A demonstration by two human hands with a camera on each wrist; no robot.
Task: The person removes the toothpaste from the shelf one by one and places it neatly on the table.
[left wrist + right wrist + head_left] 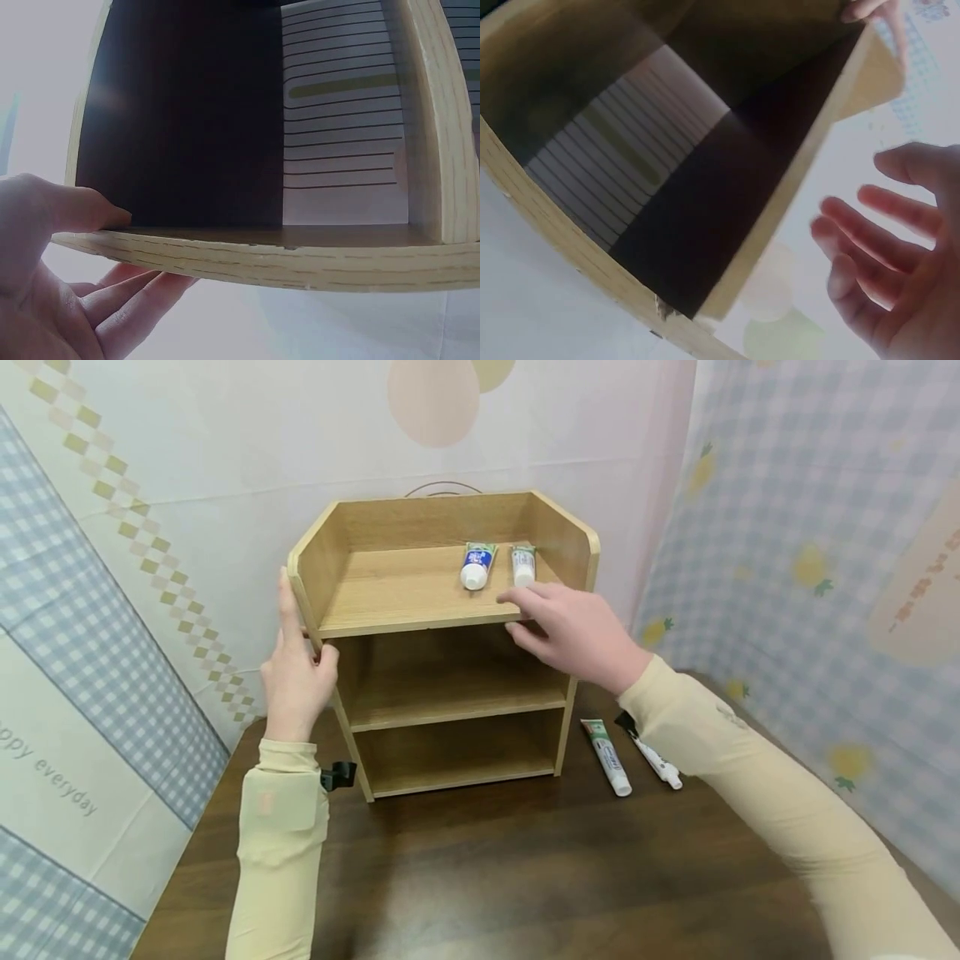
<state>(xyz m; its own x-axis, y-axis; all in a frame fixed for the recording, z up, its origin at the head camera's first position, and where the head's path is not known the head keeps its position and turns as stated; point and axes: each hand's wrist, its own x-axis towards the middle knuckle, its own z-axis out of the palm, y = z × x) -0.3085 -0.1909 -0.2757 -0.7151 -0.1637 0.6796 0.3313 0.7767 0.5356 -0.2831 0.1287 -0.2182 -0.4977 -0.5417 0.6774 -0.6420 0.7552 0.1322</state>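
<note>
A wooden desktop shelf (457,716) stands on the dark table, with a walled top and two compartments below. My left hand (298,677) grips its left side panel, and in the left wrist view the thumb (90,210) lies on the inner side with the fingers outside. Two toothpaste tubes lie on the top board, a blue-and-white one (477,564) and a white-and-green one (523,564), caps facing forward. My right hand (573,631) hovers at the front edge near the white-and-green tube. Its fingers are loosely bent and hold nothing in the right wrist view.
Right of the shelf, a green-and-white toothpaste tube (607,758) and another white tube (662,767) lie on the table (480,877); the second is partly hidden by the right arm. Patterned cloth (787,527) hangs behind and at both sides.
</note>
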